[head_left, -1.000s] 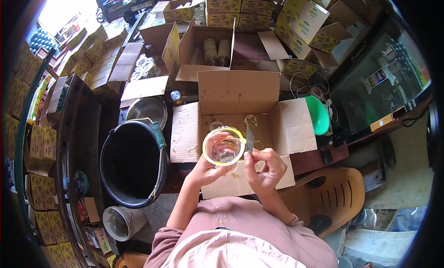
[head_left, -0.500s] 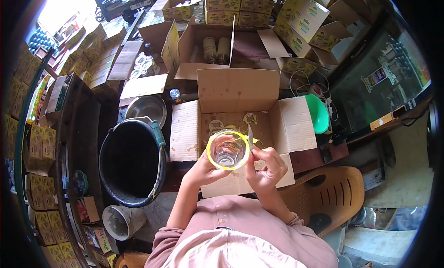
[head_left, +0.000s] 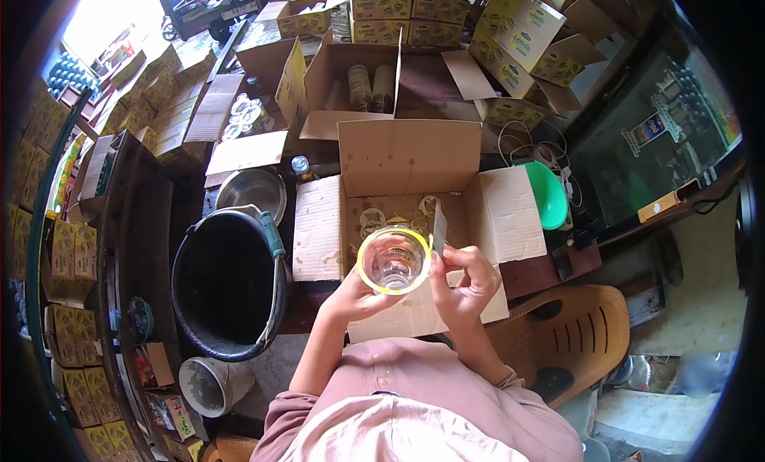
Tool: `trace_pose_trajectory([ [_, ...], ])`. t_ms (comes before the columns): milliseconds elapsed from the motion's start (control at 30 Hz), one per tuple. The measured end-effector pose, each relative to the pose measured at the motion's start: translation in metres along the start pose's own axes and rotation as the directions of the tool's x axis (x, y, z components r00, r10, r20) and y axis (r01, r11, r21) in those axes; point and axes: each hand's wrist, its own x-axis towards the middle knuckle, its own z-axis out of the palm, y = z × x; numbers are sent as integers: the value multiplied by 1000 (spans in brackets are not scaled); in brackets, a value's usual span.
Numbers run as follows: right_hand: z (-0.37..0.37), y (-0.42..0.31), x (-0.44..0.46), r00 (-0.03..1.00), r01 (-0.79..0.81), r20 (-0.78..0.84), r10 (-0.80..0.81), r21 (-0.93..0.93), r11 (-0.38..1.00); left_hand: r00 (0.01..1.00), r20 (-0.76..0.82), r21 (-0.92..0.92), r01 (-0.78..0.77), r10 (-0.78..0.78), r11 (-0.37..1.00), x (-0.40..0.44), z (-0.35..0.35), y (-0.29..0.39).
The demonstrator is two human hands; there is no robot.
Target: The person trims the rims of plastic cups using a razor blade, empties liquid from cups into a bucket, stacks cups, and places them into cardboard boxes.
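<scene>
A clear plastic cup (head_left: 394, 261) with a yellow rim is tilted so that its open mouth faces me. My left hand (head_left: 356, 297) is wrapped round its left side and underside. Pinched between the thumb and fingers of my right hand (head_left: 464, 289) is a thin, flat grey blade (head_left: 439, 228), upright at the right edge of the rim. Behind the cup stands an open cardboard box (head_left: 410, 151), its flaps spread, with yellow-and-clear scraps (head_left: 372, 220) on its floor.
A large black bucket (head_left: 227, 283) stands left of the box, with a metal bowl (head_left: 252, 195) behind it. A green bowl (head_left: 546, 196) lies to the right. An orange plastic chair (head_left: 586, 334) is at my right. More open cartons (head_left: 317, 83) stand at the back.
The cup and both hands have shifted slightly to the right. The blade has moved from the front of the rim to its right edge, and its flat face now shows more.
</scene>
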Motion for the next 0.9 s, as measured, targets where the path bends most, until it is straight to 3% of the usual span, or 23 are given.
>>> trace_pose_trajectory([
  [233, -1, -9, -7, 999, 22, 44, -20, -32, 999, 1000, -23, -143, -9, 6, 990, 2, -2, 2],
  [433, 1, -7, -10, 997, 71, 34, -69, -73, 995, 997, -40, 15, -60, 61, 998, 2, 0, -2],
  [633, 1, -4, -4, 998, 63, 34, -62, -50, 997, 996, 57, 83, -79, 74, 993, -1, -1, 0],
  [733, 1, -3, -4, 1000, 23, 9, -23, -8, 1000, 1000, 4, 6, -31, 31, 1000, 0, -2, -2],
  [767, 1, -3, -4, 1000, 16, -7, -16, 0, 1000, 999, 34, -141, 38, -34, 989, -1, -3, -1],
  [867, -2, -9, -4, 1000, -19, 12, 19, -8, 1000, 997, 6, -284, 74, -75, 956, 0, -1, -3],
  [900, -1, -9, -5, 1000, 3, 13, -3, -8, 1000, 999, 31, -252, 34, -27, 967, 1, -2, -4],
])
